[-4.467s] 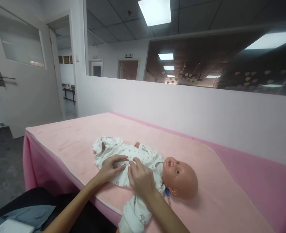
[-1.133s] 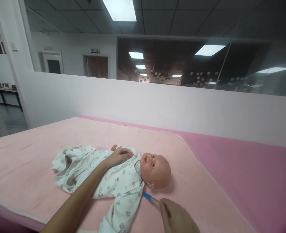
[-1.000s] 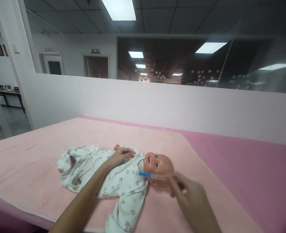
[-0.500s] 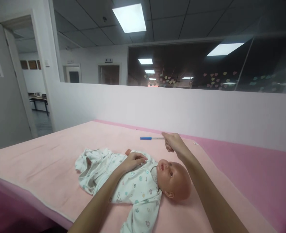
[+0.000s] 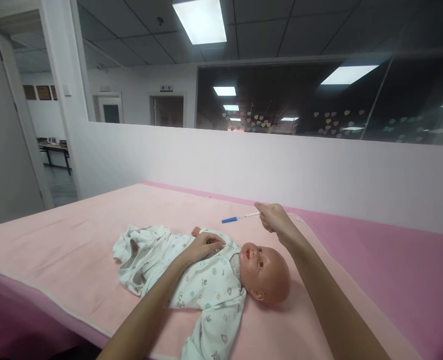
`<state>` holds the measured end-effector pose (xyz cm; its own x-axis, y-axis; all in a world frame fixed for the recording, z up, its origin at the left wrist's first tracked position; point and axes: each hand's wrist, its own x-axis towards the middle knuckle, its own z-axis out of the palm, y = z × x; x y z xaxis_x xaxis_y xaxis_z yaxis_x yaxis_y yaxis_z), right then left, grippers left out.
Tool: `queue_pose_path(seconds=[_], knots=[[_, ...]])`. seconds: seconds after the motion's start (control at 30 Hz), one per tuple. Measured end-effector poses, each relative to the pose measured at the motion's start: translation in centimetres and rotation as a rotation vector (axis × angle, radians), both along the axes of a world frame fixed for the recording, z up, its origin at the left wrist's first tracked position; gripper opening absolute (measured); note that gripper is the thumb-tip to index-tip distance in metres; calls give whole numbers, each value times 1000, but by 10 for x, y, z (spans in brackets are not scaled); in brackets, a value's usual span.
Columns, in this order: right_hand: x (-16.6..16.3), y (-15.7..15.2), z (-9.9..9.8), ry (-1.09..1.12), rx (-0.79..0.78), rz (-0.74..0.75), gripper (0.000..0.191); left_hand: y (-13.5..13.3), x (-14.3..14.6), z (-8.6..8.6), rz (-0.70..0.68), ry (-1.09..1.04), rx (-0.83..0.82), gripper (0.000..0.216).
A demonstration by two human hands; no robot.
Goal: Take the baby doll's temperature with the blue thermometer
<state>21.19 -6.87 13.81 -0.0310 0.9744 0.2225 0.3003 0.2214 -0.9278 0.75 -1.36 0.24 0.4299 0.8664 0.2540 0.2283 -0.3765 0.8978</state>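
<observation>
A baby doll (image 5: 264, 272) in a white printed sleepsuit (image 5: 191, 280) lies on its back on the pink blanket (image 5: 74, 250), head to the right. My left hand (image 5: 204, 245) rests on the doll's chest near the far shoulder, fingers curled loosely on the cloth. My right hand (image 5: 276, 220) is raised beyond the doll's head and pinches one end of a thin thermometer (image 5: 240, 218) with a blue tip. The blue tip points left and slightly down, in the air above the blanket.
The blanket covers a table with a darker pink cover (image 5: 394, 280) showing at the right. A white half wall (image 5: 281, 165) with glass above runs along the far side. An open doorway (image 5: 52, 150) is at the left.
My right hand picked the thermometer up from beside the doll's head and lifted it past the head to the far side. Its blue tip has now dipped slightly. My left hand stayed on the chest.
</observation>
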Motion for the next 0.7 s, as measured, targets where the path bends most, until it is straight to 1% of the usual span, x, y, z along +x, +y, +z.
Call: queue_pose_path(seconds=[0.07,0.13,0.23,0.3,0.37,0.4,0.5,0.6,0.67,0.7], knots=[[0,-11,1,-12,38,5,49,-3,-2,4,-43,22,4,30],[1,-27,1,-83,130,-31,50,-6,-5,10,-148,40,5,30],[5,-54,-3,-305,271,-107,49,-10,-8,16,-304,83,15,29],[6,-70,-14,-483,311,-121,48,-12,-8,18,-333,129,41,29],[7,-82,-32,-668,396,-155,47,-13,-8,18,-332,170,71,29],[7,-86,-44,-758,475,-182,46,-14,-8,18,-333,184,82,28],[6,-98,-83,-953,791,-244,42,-14,-8,18,-351,197,97,24],[6,-111,-117,-1007,1084,-282,37,-13,-10,18,-366,190,95,20],[9,-120,-134,-995,1210,-320,37,-13,-11,18,-372,186,86,19],[10,-123,-141,-987,1240,-329,38,-13,-11,18,-375,186,80,19]])
